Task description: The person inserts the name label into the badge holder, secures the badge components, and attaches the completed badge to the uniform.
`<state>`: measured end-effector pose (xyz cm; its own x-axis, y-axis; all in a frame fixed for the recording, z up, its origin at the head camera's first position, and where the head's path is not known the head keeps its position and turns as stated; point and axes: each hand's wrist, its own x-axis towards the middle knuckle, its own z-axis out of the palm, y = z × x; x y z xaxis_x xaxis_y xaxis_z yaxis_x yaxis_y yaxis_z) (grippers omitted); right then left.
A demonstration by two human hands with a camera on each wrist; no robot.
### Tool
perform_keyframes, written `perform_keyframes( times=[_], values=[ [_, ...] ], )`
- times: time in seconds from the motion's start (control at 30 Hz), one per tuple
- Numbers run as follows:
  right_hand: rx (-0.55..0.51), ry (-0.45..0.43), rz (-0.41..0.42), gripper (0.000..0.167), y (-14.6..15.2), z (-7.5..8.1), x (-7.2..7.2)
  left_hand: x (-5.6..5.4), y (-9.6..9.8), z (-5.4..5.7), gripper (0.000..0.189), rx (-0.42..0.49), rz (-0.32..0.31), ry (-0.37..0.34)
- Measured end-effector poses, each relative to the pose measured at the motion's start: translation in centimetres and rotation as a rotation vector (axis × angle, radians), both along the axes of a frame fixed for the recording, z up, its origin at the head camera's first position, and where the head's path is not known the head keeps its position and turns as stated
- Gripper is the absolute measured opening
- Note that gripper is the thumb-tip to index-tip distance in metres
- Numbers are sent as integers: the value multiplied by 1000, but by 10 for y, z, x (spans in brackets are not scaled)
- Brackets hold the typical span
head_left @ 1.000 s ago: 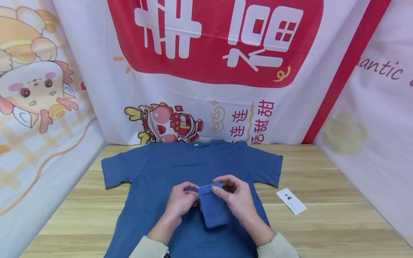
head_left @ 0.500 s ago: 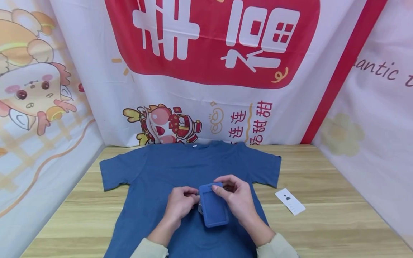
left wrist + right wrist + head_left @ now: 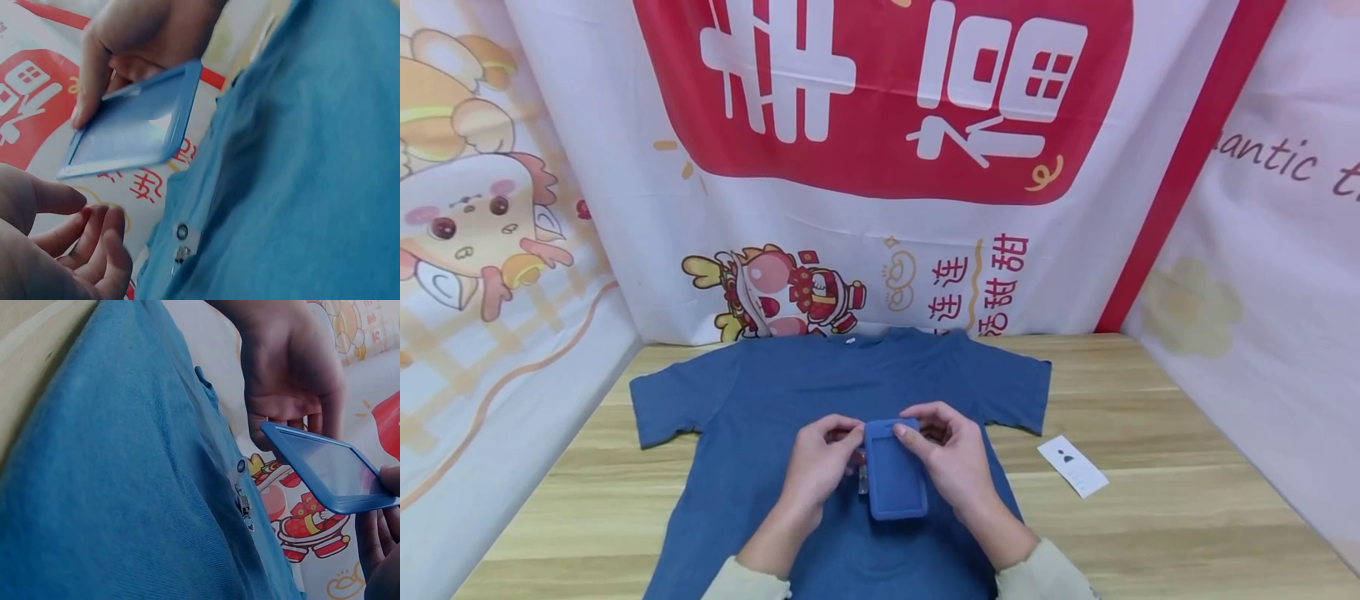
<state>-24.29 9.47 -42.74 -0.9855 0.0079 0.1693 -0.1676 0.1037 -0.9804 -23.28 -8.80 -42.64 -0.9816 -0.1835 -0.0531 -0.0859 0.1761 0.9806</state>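
A blue badge holder [image 3: 898,471] with a clear front is in my right hand [image 3: 953,450]. The right thumb lies on its front near the top slot, with the other fingers behind. My left hand [image 3: 823,458] is close to the holder's upper left corner. In the left wrist view its thumb and fingertips [image 3: 100,215] are loosely curled, with nothing visible between them. A badge clip [image 3: 244,503] with a clear snap strap and metal parts shows against the blue T-shirt [image 3: 752,467], just left of the holder in the head view. The T-shirt is spread flat beneath both hands.
To the right of the shirt, a white card [image 3: 1072,466] with dark marks lies on the wooden table [image 3: 1165,500]. Printed cloth hangs around the back and both sides, and the shirt's collar is close to the back cloth [image 3: 880,183].
The holder has risen slightly and turned more upright in the head view. My left fingers have moved up to its corner, and the clip beside it shows more plainly.
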Motion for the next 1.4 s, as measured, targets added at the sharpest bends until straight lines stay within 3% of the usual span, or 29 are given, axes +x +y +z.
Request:
perform_keyframes(
  times=[0.17, 0.37, 0.53, 0.77, 0.87, 1.07, 1.27, 1.4],
  values=[
    [-4, 15, -51, 18, 0, -2, -2, 2, 2, 3, 33, 100, -98, -32],
    [-39, 17, -120, 20, 1, -3, -7, 2, 2, 3, 44, 129, -223, -84],
    [-61, 14, -147, 19, 2, -4, -9, 1, 0, 2, 45, 161, -307, -134],
    [-103, 5, -152, 18, 3, -4, -11, -1, -4, -2, 36, 155, -451, -141],
    [-118, -23, -158, 19, 4, -4, -12, -1, -3, -3, 32, 154, -452, -124],
    [-93, -82, -156, 19, 7, -7, -14, 0, -2, -4, 29, 120, -390, -102],
    [-37, -93, -167, 16, 8, -9, -16, -1, -4, -5, 41, 234, -400, -172],
    [-64, -111, -148, 17, 8, -9, -16, -1, -6, -5, 42, 291, -408, -205]
  ],
)
